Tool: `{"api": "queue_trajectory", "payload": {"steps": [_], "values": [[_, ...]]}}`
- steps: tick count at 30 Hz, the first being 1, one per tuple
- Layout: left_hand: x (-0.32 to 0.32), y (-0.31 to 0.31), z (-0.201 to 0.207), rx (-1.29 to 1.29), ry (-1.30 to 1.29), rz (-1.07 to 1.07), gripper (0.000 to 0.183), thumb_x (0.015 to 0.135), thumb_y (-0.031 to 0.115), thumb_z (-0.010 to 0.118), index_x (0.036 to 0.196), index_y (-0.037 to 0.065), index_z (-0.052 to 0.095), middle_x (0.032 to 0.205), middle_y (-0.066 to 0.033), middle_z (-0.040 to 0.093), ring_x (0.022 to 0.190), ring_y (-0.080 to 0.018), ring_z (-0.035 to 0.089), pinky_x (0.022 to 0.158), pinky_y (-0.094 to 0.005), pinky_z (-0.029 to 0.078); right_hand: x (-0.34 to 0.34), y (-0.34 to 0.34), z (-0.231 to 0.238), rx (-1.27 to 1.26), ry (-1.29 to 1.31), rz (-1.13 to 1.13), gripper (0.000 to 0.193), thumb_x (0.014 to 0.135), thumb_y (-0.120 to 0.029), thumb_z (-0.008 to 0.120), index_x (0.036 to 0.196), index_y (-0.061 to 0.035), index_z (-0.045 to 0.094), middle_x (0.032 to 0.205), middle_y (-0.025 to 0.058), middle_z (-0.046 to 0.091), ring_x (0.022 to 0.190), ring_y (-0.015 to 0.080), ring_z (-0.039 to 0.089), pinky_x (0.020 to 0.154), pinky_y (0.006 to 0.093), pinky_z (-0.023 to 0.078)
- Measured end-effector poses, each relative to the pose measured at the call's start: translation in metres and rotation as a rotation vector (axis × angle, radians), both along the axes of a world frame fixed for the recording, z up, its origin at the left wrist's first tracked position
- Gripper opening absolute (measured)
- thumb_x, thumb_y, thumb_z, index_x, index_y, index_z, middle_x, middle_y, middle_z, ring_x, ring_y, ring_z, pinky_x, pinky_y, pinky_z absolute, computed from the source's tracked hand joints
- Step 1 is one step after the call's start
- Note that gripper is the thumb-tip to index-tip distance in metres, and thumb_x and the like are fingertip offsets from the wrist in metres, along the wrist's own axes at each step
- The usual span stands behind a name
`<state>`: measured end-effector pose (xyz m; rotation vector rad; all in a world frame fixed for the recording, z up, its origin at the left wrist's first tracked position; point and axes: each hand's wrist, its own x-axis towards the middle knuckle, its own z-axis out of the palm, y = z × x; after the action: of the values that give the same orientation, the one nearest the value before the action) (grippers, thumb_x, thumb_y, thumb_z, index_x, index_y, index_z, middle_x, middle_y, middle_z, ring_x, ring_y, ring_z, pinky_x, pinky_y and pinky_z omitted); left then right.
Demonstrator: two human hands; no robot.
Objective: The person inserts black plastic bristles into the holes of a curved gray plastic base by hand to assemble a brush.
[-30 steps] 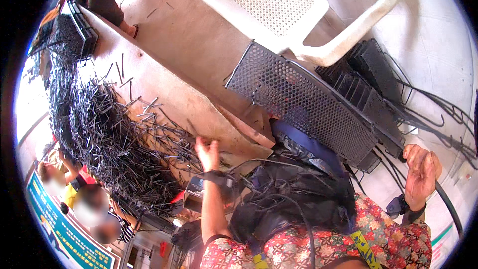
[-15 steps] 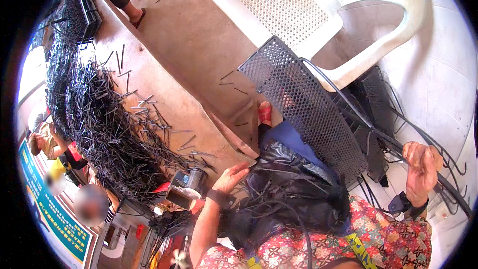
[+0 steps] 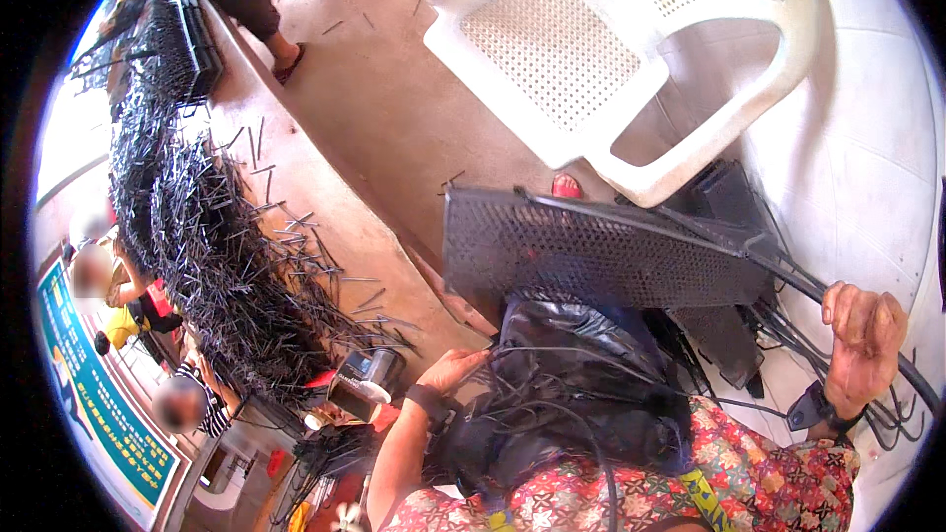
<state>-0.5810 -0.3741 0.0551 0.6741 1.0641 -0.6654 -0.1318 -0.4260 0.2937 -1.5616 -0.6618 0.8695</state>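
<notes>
My right hand [image 3: 865, 345] is closed round a thick black bar [image 3: 796, 281] on the right. The bar runs up and left to a black perforated panel [image 3: 601, 248], which is raised, tilted, above my lap. My left hand [image 3: 455, 370] is beside the table's near corner, fingers bent together at the edge of black plastic sheeting [image 3: 557, 335] on my lap; what they hold, if anything, is hidden. Thin black cords [image 3: 591, 414] lie across the sheeting.
A long table [image 3: 315, 177] on the left bears a heap of short black strips [image 3: 227, 266] and a small box [image 3: 355, 374]. A white plastic chair [image 3: 552, 49] stands ahead. More black panels [image 3: 724, 345] lean at the right. Other people are at the far left and beyond the table.
The perforated panel has swung from a steep slant to nearly level across my view. My right hand has lowered slightly. My left fingers, stretched out before, are now bent.
</notes>
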Motion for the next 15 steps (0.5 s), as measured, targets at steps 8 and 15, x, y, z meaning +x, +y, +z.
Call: {"api": "queue_trajectory", "payload": {"steps": [8, 15], "values": [[-0.001, -0.01, -0.015, 0.06, -0.19, 0.26, 0.056, 0.084, 0.035, 0.052, 0.123, -0.003, 0.041, 0.115, -0.01, 0.051, 0.106, -0.0166, 0.046, 0.092, -0.0281, 0.034, -0.008, 0.025, 0.016, -0.1, -0.116, 0.093, 0.035, 0.088, -0.019, 0.04, 0.058, -0.0117, 0.026, 0.048, -0.0022, 0.022, 0.045, 0.0108, 0.024, 0.053, 0.0299, 0.028], [-0.003, -0.009, -0.018, -0.008, -0.296, 0.495, 0.051, 0.084, 0.024, 0.055, 0.126, 0.0, 0.038, 0.118, -0.0077, 0.049, 0.108, -0.0151, 0.044, 0.093, -0.0273, 0.033, -0.019, 0.07, 0.073, -0.12, -0.222, 0.231, 0.028, 0.091, -0.016, 0.033, 0.064, -0.0104, 0.029, 0.051, -0.0017, 0.022, 0.047, 0.0103, 0.024, 0.054, 0.0282, 0.03]]}}
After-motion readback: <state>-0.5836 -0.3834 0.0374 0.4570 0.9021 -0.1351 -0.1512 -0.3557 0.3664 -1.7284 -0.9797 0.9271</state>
